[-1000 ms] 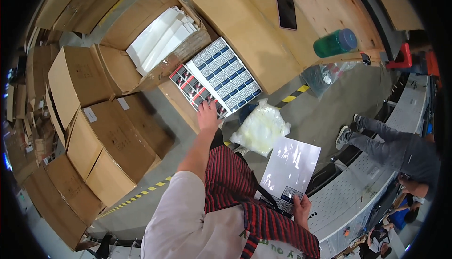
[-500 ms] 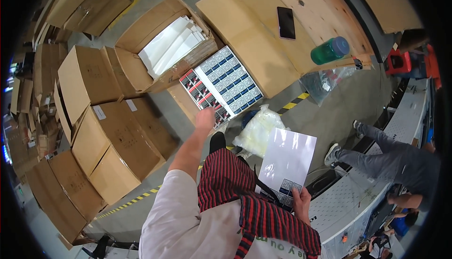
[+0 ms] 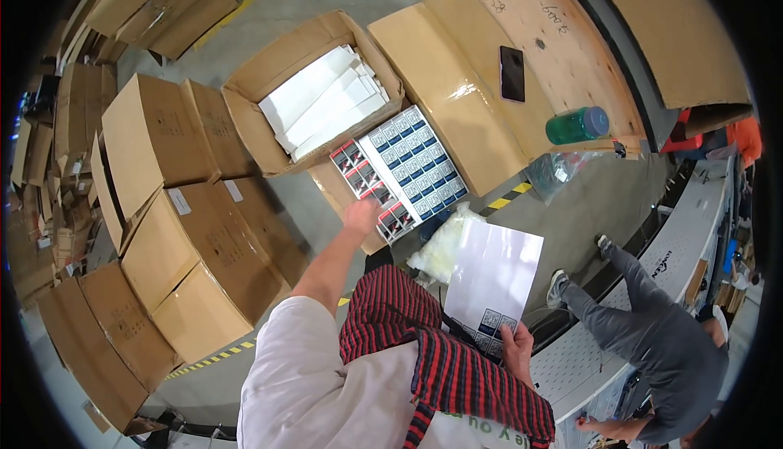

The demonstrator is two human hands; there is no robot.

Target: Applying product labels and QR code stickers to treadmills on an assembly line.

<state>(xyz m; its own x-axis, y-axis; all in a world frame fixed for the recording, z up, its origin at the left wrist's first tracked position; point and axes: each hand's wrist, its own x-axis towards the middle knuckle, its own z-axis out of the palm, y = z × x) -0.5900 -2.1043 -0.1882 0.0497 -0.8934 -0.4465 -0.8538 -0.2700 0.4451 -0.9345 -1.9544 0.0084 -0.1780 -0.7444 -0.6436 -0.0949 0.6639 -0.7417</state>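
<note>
My left hand [image 3: 360,216] reaches to a block of small red, black and white boxes [image 3: 359,170]. Its fingers are bent together at the near side of these boxes; whatever lies between the fingertips is hidden. Beside the boxes lies a white sheet of square-code labels [image 3: 413,163] with dark blue bands. At my lower right, my right hand [image 3: 517,346] is closed on the edge of a glossy label sheet [image 3: 496,265]. Most of that sheet is bare white, with a few code labels left near my thumb.
An open carton [image 3: 245,110] holds white flat pieces [image 3: 322,94]. A closed carton [image 3: 465,115] bears a phone [image 3: 512,74] and a green bottle [image 3: 577,125]. Large cartons [image 3: 216,241] stand left. A clear plastic bag [image 3: 444,245] lies near my feet; another person [image 3: 661,327] bends at the right.
The view has shifted, so the cartons and boxes appear farther right and lower. My left hand stays at the small boxes, my right on the sheet. The other person has bent over differently.
</note>
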